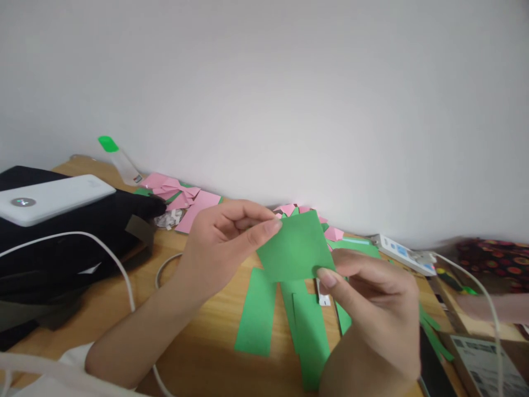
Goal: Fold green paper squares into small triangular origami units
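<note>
A green paper square [294, 248] is held up above the wooden table [198, 331]. My left hand [231, 237] pinches its upper left corner between thumb and fingers. At its lower right corner, the thumb and forefinger of my right hand [372, 298] grip the paper. Below lie green paper strips: one [256, 317] on the left, others [312, 331] overlapping nearer the middle, partly hidden by my right hand. Pink and green folded pieces [334, 234] sit behind the square, by the wall.
A white power bank [55, 197] rests on black cloth [82, 248] at left. Pink paper [200, 208], crumpled paper [169, 219] and a green-capped bottle [121, 161] stand or lie near the wall. A power strip [405, 253] and white cable [490, 298] are at right.
</note>
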Action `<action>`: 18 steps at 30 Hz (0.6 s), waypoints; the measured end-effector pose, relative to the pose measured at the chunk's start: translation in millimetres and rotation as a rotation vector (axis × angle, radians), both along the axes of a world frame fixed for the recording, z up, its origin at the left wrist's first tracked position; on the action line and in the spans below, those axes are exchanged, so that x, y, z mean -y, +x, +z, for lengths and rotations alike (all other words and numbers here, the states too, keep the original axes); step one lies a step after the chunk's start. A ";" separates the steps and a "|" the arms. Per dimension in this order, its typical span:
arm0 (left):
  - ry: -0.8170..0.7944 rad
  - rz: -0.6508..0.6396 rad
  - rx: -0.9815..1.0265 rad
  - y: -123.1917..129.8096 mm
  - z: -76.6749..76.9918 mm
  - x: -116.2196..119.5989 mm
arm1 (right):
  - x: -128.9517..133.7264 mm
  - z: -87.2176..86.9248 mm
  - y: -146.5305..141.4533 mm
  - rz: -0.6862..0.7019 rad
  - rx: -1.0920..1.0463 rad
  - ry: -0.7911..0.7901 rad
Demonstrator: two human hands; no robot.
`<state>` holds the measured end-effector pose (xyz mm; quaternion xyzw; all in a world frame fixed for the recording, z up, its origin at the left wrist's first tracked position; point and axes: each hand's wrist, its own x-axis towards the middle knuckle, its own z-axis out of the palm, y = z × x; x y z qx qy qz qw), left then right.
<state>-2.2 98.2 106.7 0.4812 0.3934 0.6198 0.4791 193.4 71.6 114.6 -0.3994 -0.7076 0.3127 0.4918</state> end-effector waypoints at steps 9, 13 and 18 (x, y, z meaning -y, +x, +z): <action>0.203 -0.005 -0.251 -1.6 6.6 9.5 | -4.2 18.2 10.3 0.176 0.367 0.074; 0.315 -0.096 -0.515 -1.5 7.6 11.6 | -2.5 19.3 12.9 0.171 0.496 0.068; 0.349 -0.196 -0.668 4.8 8.2 10.9 | 2.6 10.1 5.7 -0.025 0.268 0.117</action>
